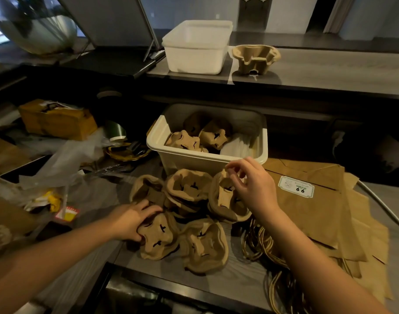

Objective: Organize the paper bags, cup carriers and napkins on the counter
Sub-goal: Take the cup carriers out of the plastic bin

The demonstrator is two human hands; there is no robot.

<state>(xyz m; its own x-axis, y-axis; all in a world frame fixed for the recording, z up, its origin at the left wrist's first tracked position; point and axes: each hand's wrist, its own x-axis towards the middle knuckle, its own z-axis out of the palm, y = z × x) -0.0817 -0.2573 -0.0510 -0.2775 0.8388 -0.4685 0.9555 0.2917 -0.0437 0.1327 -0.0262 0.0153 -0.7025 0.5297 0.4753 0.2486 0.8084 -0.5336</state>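
Cluttered bench [239, 277]: left hand [135, 219] grips the front cup carrier [158, 236] by its edge; right hand [254, 189] pinches the second carrier [224, 200] at its rim, presumably to nest both for the bin [205, 155].

1. Heap of moulded brown pulp cup carriers [189, 189] on the grey counter [239, 282], tilted and overlapping.
2. Front-left carrier [162, 241] lying face up, gripped at its edge by the left hand [130, 219].
3. Rightmost carrier [223, 200] tipped on edge, rim pinched by the right hand [255, 184].
4. More carriers [200, 137] jumbled in a white bin [207, 158], beside a white stack, seemingly napkins [237, 147].
5. Single carrier [255, 57] upright on the upper shelf [330, 71].
6. Flat brown paper bags [318, 214] fanned right of the heap, topmost labelled, cord handles towards the near edge.
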